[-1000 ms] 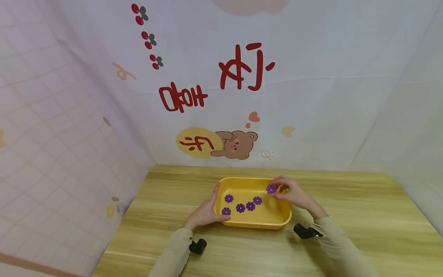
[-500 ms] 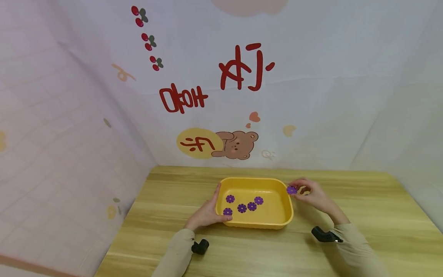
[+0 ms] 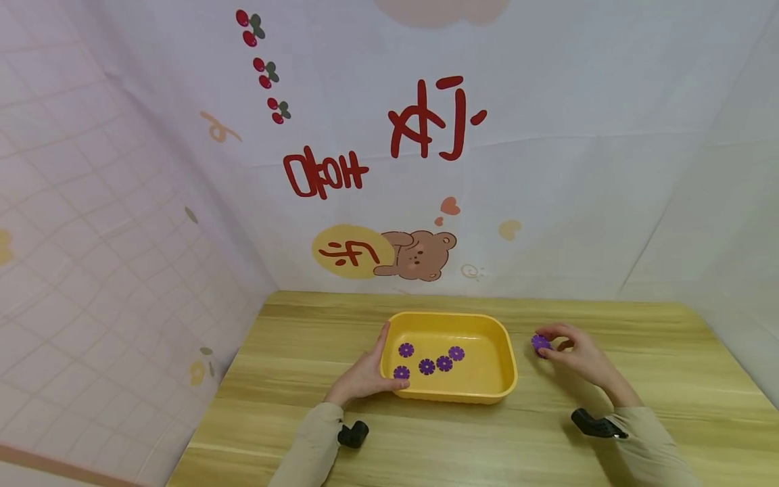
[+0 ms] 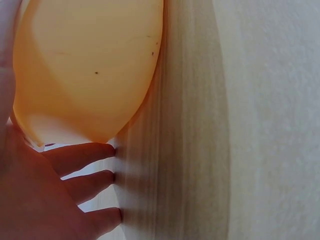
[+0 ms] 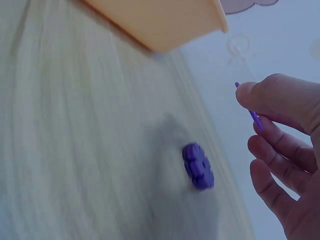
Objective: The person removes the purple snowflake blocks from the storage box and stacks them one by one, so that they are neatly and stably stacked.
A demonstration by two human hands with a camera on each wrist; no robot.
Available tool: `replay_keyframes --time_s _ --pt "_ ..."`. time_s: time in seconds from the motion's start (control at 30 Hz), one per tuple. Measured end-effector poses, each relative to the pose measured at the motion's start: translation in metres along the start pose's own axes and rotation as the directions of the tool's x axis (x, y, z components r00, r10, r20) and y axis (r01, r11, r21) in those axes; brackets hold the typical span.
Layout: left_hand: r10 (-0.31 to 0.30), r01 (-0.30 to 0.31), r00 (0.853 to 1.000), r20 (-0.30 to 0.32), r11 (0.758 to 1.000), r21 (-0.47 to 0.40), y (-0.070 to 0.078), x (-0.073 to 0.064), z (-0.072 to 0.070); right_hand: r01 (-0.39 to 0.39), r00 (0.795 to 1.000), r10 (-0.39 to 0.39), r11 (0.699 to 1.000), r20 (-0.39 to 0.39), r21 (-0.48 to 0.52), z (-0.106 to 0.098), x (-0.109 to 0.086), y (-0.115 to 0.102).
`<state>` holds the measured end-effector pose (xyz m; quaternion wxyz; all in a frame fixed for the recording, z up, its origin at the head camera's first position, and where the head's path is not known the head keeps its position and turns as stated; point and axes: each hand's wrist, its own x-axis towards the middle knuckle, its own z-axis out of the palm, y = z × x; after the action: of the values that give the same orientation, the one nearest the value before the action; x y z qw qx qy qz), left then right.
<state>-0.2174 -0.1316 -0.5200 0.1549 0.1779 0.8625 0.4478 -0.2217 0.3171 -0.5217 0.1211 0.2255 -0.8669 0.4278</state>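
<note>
My right hand (image 3: 575, 352) pinches a purple snowflake disc (image 3: 540, 345) between thumb and fingertips, to the right of the yellow plastic tray (image 3: 510, 358). In the right wrist view the held disc (image 5: 256, 120) shows edge-on. Below that hand, a small stack of purple snowflake discs (image 5: 198, 166) lies on the table. My left hand (image 3: 364, 376) grips the tray's left end, its thumb over the near rim. In the left wrist view the other fingers (image 4: 82, 157) spread along the outside of the tray wall, with tips at the table. Several purple discs (image 3: 427, 366) lie flat inside the tray.
The wood-grain table (image 3: 450, 446) runs back to a white printed cloth (image 3: 566, 203) with a bear and red characters. Another cloth (image 3: 140, 270) hangs at the left. Black wrist mounts (image 3: 353, 434) stick out from both sleeves.
My right hand has lifted one disc out of the tray's right end, carried it over the rim and brought it to the right. The left hand keeps its hold on the tray.
</note>
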Motion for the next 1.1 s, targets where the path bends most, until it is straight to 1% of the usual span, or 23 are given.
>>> replay_keyframes --time_s 0.1,0.2,0.3,0.43,0.57,0.77,0.8,0.93,0.97,1.1 --pt "0.007 -0.007 1.000 0.008 1.000 0.000 -0.001 -0.002 -0.002 -0.011 1.000 0.011 1.000 -0.011 0.015 0.001 -0.003 0.009" --pt "0.015 -0.015 1.000 0.005 1.000 0.004 0.000 -0.001 -0.002 -0.046 0.999 0.046 0.999 -0.015 -0.025 -0.001 -0.005 0.017" --pt "-0.004 0.004 1.000 -0.001 1.000 0.004 -0.001 0.000 -0.002 -0.093 0.996 0.093 0.994 -0.004 -0.059 -0.002 -0.006 0.023" --pt "-0.011 0.011 1.000 0.003 1.000 -0.017 -0.002 0.000 -0.002 -0.125 0.992 0.125 0.991 0.005 -0.055 0.000 -0.010 0.030" --pt "-0.007 0.007 1.000 0.007 1.000 -0.016 -0.002 0.000 -0.002 -0.144 0.989 0.145 0.988 0.010 -0.048 0.003 -0.013 0.034" --pt "-0.016 0.016 1.000 0.004 1.000 -0.008 0.000 -0.001 -0.001 -0.180 0.984 0.181 0.981 0.003 -0.068 0.002 -0.012 0.009" --pt "-0.017 0.017 1.000 0.003 1.000 -0.003 0.000 -0.001 -0.001 -0.182 0.983 0.182 0.981 -0.001 -0.071 0.002 -0.012 0.007" --pt "-0.018 0.018 1.000 -0.002 1.000 0.012 0.000 0.000 -0.001 -0.170 0.985 0.171 0.981 -0.005 -0.090 0.003 -0.014 0.022" --pt "-0.019 0.019 1.000 -0.003 1.000 0.012 0.000 0.000 -0.001 -0.167 0.986 0.167 0.982 -0.006 -0.089 0.003 -0.015 0.026" --pt "-0.020 0.020 1.000 -0.004 1.000 0.012 -0.001 0.000 -0.001 -0.138 0.990 0.139 0.989 0.007 -0.061 0.003 -0.017 0.031"
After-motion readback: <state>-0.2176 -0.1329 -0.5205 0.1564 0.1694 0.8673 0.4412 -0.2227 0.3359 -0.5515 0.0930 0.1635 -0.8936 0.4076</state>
